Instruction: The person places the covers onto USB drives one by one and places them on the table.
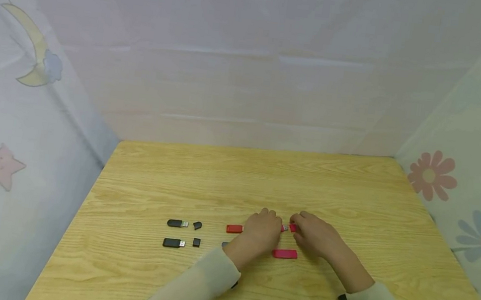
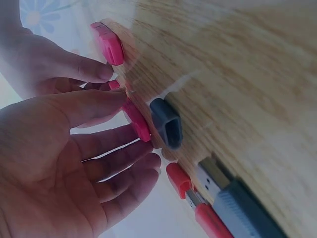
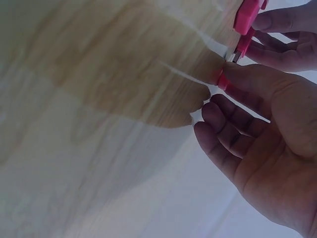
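Note:
Between thumb and fingers, my left hand (image 1: 259, 231) pinches a pink USB stick (image 2: 136, 120), its metal plug bare and facing right. My right hand (image 1: 316, 234) pinches a small pink cap (image 3: 223, 80) by its edge, in line with that plug. A narrow gap parts cap and plug in the head view. Just in front of both hands lies another pink USB stick (image 1: 285, 253). Beneath and beside the left hand are a red USB stick (image 1: 234, 229), its red cap (image 2: 178, 179), a blue-grey USB stick (image 2: 245, 210) and its blue-grey cap (image 2: 166, 124); the head view mostly hides these.
To the left, two black USB sticks, the rear one (image 1: 175, 223) and the front one (image 1: 172, 242), lie with plugs bare. A black cap sits right of each, one rounded (image 1: 197, 225), one square (image 1: 196, 242). Patterned cloth (image 1: 251, 96) walls the wooden table (image 1: 353, 189).

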Tool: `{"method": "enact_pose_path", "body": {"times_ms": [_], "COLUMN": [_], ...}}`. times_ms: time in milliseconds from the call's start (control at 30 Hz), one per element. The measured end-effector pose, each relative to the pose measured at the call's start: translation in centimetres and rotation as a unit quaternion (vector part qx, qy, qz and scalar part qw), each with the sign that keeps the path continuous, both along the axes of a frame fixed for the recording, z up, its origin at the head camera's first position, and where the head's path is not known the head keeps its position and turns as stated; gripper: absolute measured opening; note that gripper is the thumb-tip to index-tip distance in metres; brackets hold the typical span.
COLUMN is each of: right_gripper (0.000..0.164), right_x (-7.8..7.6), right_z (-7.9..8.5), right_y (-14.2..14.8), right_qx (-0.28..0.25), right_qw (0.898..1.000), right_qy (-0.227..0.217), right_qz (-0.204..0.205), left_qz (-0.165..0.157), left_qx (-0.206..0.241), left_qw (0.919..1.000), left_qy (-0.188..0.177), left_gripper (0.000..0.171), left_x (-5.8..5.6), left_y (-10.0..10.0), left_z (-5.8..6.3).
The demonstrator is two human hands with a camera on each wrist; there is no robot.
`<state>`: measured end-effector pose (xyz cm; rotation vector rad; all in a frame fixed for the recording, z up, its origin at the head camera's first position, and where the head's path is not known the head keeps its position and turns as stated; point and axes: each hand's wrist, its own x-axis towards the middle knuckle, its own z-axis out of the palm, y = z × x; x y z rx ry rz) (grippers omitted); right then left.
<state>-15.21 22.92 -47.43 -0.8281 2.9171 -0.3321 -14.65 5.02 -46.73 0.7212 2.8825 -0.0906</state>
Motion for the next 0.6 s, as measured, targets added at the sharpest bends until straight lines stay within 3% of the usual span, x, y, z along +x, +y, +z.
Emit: {"method": "enact_pose_path", "body": {"times_ms": [300,600], "right_gripper": [0.006,0.008], "right_x": [-0.03,0.03], "right_z": [-0.06,-0.03], "right_y": [-0.43,-0.81], "right_qx": [-0.01,-0.013], "right_qw": [1.0,1.0], "right_qy": [-0.001,0.001], "right_qz": [-0.009,-0.016], "left_qz": [-0.008,-0.004], "left_qx": [0.012,0.018], "left_qw": [0.9999,0.9998], "left_qy": [0.005,0.007], "left_gripper": [0.013,0.014], "left_x": [-0.19,-0.34], "left_y": [0.07,-0.11], "left_z": [-0.22,-0.12]}}
